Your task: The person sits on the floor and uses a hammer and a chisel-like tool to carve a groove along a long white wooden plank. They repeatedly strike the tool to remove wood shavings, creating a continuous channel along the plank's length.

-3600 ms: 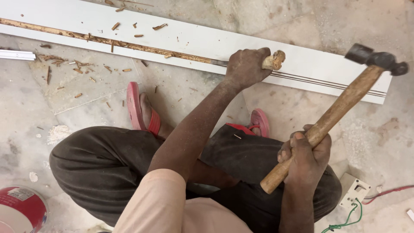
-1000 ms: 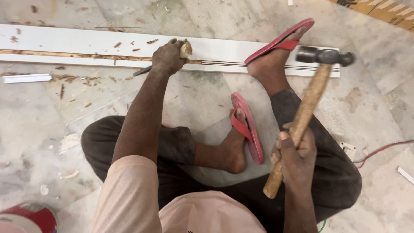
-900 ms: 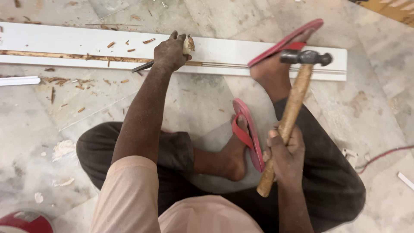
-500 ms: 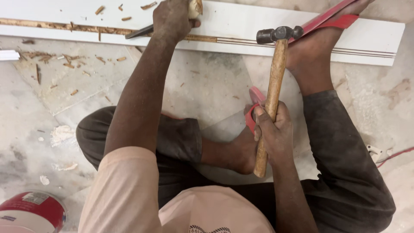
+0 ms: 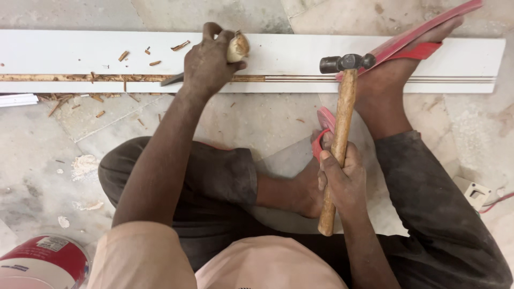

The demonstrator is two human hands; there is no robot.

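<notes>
Our left hand (image 5: pixel 211 67) grips chisel (image 5: pixel 235 47) mid-board (image 5: pixel 64 51); right hand (image 5: pixel 342 179) holds hammer (image 5: pixel 342 107). Groove cut leftward, right stretch uncut.

The board (image 5: pixel 80 53) spans the top of the frame, a foot (image 5: pixel 396 75) on its right part. The can (image 5: pixel 43 262) sits lower left, the socket (image 5: pixel 474 191) at right.

A red tin (image 5: pixel 43 263) sits at the lower left on the pale stone floor (image 5: pixel 267 120). Wood chips (image 5: pixel 75 101) lie scattered nearby. A white socket box (image 5: pixel 474 191) with a red wire (image 5: pixel 498 200) lies at right.
</notes>
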